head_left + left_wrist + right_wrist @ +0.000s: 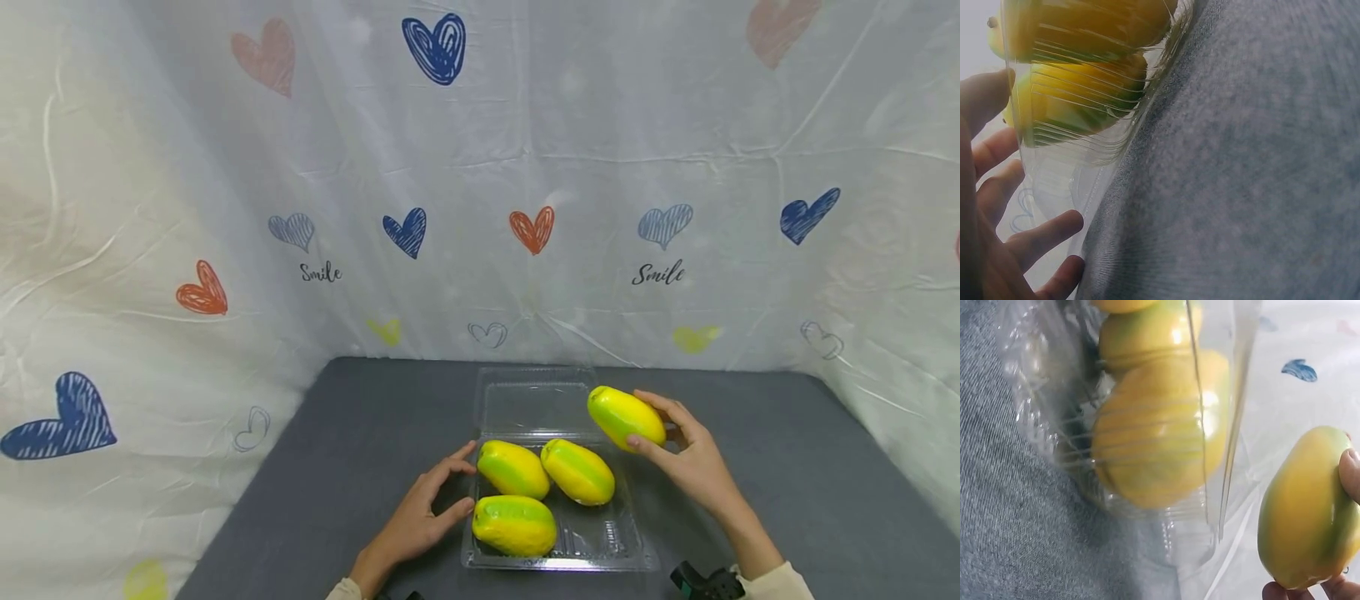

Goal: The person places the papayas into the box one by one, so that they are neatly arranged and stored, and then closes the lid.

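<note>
My right hand (pixel 693 454) holds a yellow-green papaya (pixel 626 417) between thumb and fingers, raised over the right side of a clear plastic clamshell box (pixel 592 533). In the right wrist view, the thumb presses one side of the held papaya (pixel 1304 512) and fingertips show under its lower end. Three more papayas lie in the box: one at back left (pixel 513 468), one at back right (pixel 577 472), one at front left (pixel 514 526). Beside the box's left wall is my left hand (pixel 420 512), fingers spread and loosely bent, fingertips right at the rim.
The box's clear lid (pixel 536 404) lies folded back behind its base. A grey cloth (pixel 375 425) covers the table. Behind and at both sides hangs a white curtain (pixel 465 292) printed with hearts. A dark device (pixel 705 581) sits at the right wrist.
</note>
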Demonstrator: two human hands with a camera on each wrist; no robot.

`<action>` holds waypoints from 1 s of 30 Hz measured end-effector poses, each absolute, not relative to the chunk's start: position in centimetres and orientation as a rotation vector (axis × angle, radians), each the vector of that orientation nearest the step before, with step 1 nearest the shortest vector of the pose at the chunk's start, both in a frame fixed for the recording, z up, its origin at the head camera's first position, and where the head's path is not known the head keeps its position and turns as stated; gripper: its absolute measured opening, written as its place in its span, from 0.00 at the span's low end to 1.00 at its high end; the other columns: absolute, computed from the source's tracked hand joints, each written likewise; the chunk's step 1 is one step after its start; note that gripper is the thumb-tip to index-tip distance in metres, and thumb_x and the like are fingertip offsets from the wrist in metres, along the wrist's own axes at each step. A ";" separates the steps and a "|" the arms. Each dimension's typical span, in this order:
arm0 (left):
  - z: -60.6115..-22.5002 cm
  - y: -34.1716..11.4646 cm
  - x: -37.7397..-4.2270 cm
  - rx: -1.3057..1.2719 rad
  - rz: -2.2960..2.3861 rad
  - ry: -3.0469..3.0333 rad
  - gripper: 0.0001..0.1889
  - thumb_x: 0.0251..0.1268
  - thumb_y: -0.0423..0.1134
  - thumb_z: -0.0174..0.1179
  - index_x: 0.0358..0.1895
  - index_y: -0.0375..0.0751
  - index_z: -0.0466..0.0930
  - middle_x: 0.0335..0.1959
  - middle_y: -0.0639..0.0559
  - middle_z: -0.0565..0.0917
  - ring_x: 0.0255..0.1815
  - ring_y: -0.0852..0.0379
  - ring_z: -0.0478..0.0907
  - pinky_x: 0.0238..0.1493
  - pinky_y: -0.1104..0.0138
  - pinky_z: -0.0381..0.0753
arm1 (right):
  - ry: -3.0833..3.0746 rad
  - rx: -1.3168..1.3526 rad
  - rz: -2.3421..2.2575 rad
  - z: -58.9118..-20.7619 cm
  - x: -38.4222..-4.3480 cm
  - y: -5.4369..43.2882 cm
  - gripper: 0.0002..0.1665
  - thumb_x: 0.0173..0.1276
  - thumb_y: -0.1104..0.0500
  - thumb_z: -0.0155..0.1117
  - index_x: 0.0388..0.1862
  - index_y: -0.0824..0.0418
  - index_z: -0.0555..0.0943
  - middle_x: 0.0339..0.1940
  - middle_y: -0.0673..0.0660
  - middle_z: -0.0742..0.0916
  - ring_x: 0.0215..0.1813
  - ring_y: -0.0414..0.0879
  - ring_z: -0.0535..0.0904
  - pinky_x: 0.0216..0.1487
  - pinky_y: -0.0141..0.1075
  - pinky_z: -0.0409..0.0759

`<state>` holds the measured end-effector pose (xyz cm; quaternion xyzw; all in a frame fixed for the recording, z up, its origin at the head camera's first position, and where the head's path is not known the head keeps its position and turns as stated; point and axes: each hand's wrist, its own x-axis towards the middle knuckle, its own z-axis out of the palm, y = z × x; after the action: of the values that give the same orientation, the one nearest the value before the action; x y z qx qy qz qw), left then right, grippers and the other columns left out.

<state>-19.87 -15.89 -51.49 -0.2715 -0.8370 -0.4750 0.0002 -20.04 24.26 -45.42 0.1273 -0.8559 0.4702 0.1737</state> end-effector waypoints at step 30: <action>-51.5 -15.9 -19.8 -0.848 -1.482 -2.637 0.17 0.75 0.49 0.59 0.62 0.69 0.71 0.80 0.66 0.62 0.81 0.50 0.60 0.67 0.33 0.61 | -2.531 0.779 1.447 -44.4 -18.7 23.3 0.32 0.62 0.60 0.77 0.64 0.47 0.78 0.56 0.46 0.87 0.46 0.40 0.84 0.47 0.36 0.81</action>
<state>-19.84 -15.87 -51.46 -0.2699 -0.8394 -0.4717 0.0002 -18.74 23.27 -44.44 0.2577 -0.8371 0.4786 0.0617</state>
